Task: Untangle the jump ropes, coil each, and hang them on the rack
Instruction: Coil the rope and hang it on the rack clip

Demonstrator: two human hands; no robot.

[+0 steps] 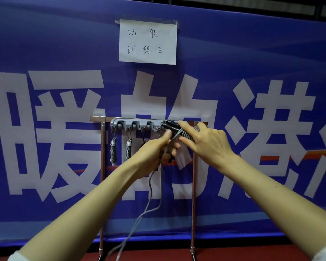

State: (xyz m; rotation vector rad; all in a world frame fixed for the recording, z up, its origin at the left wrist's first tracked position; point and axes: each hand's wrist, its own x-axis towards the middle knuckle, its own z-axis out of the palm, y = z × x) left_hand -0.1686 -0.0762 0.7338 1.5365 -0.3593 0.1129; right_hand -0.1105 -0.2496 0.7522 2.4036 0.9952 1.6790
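Note:
A grey jump rope with dark handles (170, 125) is held in front of the rack. My right hand (205, 142) grips the handles with grey cord wound round them. My left hand (158, 147) pinches the loose cord (151, 187), which hangs down in two strands toward the floor. The grey hook rack (135, 124) is mounted on a metal frame. Two coiled grey ropes (113, 151) (128, 149) hang from its left hooks. A dark loop (143, 136) hangs from the third hook; what is below it is hidden by my left hand.
The metal frame has two upright legs (102, 166) (194, 194) standing on a dark red floor (158, 255). Behind it hangs a blue banner (252, 44) with large white characters and a taped white paper sign (148, 42).

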